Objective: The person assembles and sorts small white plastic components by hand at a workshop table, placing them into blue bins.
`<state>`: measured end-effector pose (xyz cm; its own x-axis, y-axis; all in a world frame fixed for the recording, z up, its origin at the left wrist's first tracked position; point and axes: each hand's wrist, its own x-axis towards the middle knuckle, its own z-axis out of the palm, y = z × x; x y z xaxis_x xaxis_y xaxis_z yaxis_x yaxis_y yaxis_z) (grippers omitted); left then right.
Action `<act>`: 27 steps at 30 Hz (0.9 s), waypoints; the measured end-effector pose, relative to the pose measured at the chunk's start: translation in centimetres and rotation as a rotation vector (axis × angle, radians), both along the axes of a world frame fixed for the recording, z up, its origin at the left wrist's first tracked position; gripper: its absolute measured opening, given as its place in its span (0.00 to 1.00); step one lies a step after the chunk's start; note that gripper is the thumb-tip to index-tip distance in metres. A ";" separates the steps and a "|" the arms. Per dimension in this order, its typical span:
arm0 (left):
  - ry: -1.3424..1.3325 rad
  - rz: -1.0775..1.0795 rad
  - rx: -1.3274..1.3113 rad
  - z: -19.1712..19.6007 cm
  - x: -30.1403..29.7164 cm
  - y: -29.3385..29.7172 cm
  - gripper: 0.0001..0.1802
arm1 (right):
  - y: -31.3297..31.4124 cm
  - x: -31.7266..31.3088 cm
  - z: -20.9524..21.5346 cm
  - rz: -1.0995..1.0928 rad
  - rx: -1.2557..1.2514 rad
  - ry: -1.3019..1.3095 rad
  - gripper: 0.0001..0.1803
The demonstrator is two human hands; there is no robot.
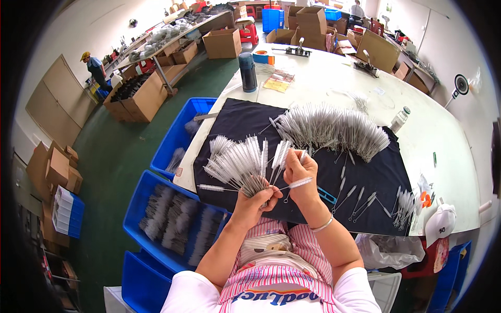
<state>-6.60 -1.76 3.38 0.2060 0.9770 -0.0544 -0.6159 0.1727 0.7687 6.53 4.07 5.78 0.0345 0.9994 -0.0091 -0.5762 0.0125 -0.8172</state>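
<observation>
The left grip (255, 199) is pressed around the wire stems of a fan of brushes (237, 166), held above the dark cloth (232, 122). The right grip (301, 173) is pinched together just beside it, with a brush (301, 182) against its palm side; exactly which stems its fingertips nip is hard to tell. To do this well, I would clamp only the stems, sparing the white bristles, and part pieces gently without tugging neighbours. Beyond lies a dense heap of brushes (331, 128); rightward, a small cluster (403, 204); the white desk (443, 151) spreads around.
</observation>
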 end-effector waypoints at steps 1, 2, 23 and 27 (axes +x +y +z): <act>-0.011 -0.011 -0.004 0.1 0.0 0.0 0.07 | 0.1 -0.1 0.1 -0.033 -0.009 -0.002 0.11; -0.022 -0.023 -0.008 0.2 0.1 0.0 0.07 | 0.2 -0.2 0.0 -0.034 -0.010 -0.003 0.11; 0.017 -0.001 -0.104 -2.0 0.5 0.6 0.05 | -0.4 3.3 -4.5 0.299 -0.060 0.110 0.46; -0.086 0.004 -0.158 -2.4 1.5 0.7 0.05 | -2.5 2.7 -5.0 0.112 0.189 0.066 0.47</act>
<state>-5.14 -1.09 0.93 0.2126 0.9586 -0.1894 -0.6793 0.2844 0.6766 9.20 1.57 0.83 -0.0715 0.9811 0.1799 -0.6346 0.0944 -0.7670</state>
